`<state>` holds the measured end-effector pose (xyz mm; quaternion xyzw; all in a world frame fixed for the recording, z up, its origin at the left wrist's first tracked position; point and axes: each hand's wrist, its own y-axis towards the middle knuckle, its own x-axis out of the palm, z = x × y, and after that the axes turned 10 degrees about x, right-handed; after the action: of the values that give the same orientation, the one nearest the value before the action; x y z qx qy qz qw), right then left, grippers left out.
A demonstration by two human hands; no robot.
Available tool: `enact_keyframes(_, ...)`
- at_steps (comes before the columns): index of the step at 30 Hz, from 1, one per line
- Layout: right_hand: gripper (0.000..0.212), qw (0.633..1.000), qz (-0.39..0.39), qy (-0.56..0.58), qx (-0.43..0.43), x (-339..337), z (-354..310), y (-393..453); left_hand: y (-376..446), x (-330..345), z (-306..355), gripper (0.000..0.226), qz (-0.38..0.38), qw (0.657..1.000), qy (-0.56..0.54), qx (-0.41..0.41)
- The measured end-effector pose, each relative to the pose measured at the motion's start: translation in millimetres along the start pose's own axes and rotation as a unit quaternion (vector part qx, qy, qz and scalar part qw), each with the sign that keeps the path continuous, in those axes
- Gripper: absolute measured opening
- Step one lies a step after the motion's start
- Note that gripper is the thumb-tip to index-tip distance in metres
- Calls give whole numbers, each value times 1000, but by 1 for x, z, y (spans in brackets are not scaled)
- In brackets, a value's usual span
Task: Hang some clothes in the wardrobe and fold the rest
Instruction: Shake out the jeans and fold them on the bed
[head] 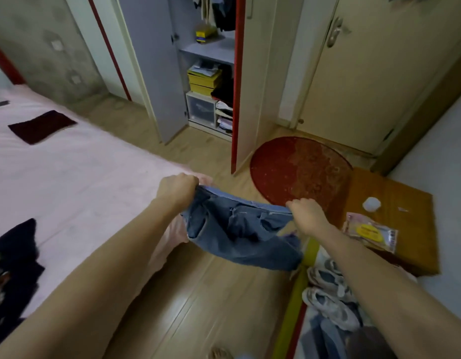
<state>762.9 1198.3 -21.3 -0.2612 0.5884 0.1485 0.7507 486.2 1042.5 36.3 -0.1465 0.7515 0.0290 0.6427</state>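
I hold blue denim jeans (pixel 239 234) stretched by the waistband above the wooden floor, beside the corner of the bed. My left hand (pixel 176 189) grips the left end of the waistband and my right hand (pixel 305 215) grips the right end. The rest of the jeans hangs bunched below my hands. On the pink bed (pixel 68 177) lies a folded dark maroon garment (pixel 41 126), and a dark pile of clothes (pixel 14 268) sits at the left edge. The wardrobe (pixel 208 73) stands open ahead, with clothes hanging at the top.
The wardrobe's shelves hold yellow boxes (pixel 203 80) and a clear drawer (pixel 200 110). A red round rug (pixel 300 172) lies before a closed cream door (pixel 366 81). An orange mat (pixel 395 221) carries a packet and a white lid. Grey sneakers (pixel 330 294) stand at the right.
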Motion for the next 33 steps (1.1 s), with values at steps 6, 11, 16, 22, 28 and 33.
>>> enact_keyframes(6,16,992,-43,112,-30,-7,-51,16,-25,40,-8,22,-75,992,-82,-67)
enact_keyframes(11,27,995,-44,68,-55,-20,-89,8,-50,71,-32,9,-31,966,-241,-87)
enact_keyframes(16,38,989,50,35,-135,-33,-89,13,-69,70,-69,46,-23,973,-196,-122)
enact_keyframes(22,25,978,106,-74,-166,-42,-116,15,-83,59,-79,65,-10,981,-110,-159)
enact_keyframes(28,25,990,42,-64,-114,-32,-128,24,-93,60,-91,59,-18,993,-90,-74)
enact_keyframes(33,20,989,13,-90,-115,-33,-131,35,-98,57,-96,48,-37,996,-5,80)
